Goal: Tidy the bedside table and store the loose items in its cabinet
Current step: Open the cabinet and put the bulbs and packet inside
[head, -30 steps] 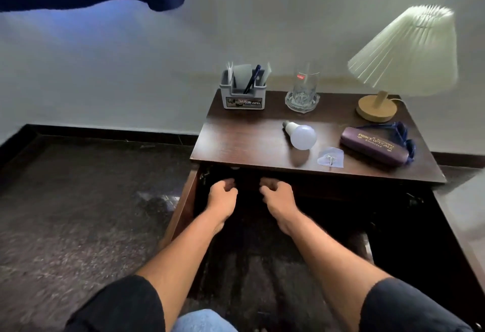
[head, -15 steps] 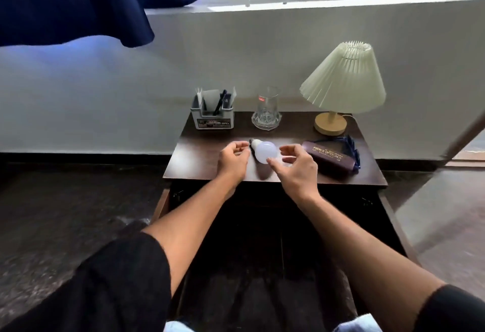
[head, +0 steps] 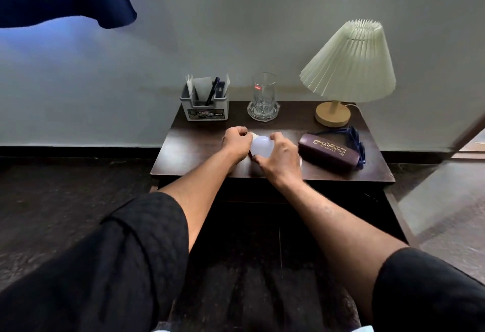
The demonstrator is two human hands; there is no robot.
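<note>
White, light and likely fragile, the bulb [head: 262, 146] lies mid bedside table [head: 195, 147]; the left hand [head: 234, 142] pinches its base, the safer hold, while the right hand [head: 280, 158] curls round its slippery globe.

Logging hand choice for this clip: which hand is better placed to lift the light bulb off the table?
Probably the right hand: its fingers curl round the globe of the light bulb, its bulkier part. The left hand only pinches the narrow base end, which looks like a weaker hold.

Black textured sleeves [head: 118, 266] (elbow-length), bare forearms [head: 204, 174], sliver of pale blue cloth [head: 366, 328]
</note>
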